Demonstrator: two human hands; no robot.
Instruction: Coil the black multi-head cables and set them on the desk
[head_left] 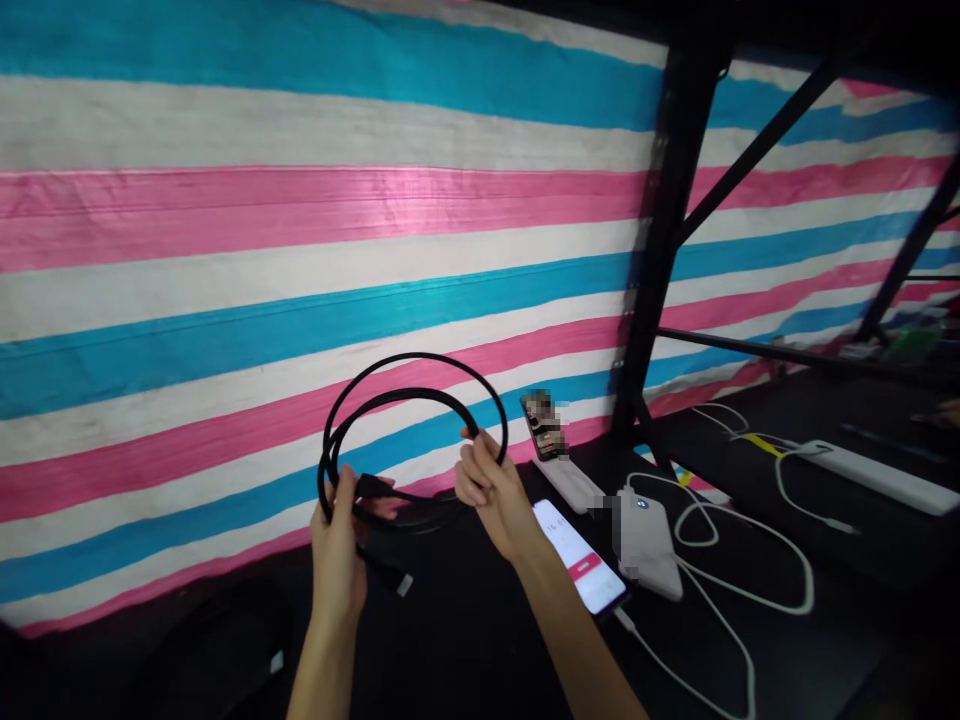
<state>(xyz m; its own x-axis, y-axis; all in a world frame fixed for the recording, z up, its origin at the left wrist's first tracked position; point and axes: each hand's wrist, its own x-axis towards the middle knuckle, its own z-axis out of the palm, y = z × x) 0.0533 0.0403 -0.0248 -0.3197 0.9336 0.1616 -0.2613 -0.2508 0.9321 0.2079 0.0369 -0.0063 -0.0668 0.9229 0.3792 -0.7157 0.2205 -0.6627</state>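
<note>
Your right forearm crossed beside a lit phone (570,550), a pale power bank (651,545) and looping white cords (809,580) that crowded the dark table (465,650), with a black metal frame (649,270) rising behind. Above the tabletop, ahead of a creased, glossy sheet (390,205) striped in 3 colors, you held up a coiled black cable (412,392), smooth and round in its loops. Your left hand (339,545) was closed around the coil's lower left; your right hand (491,490) pinched its right side. A metal-tipped plug (403,584) hung below.
</note>
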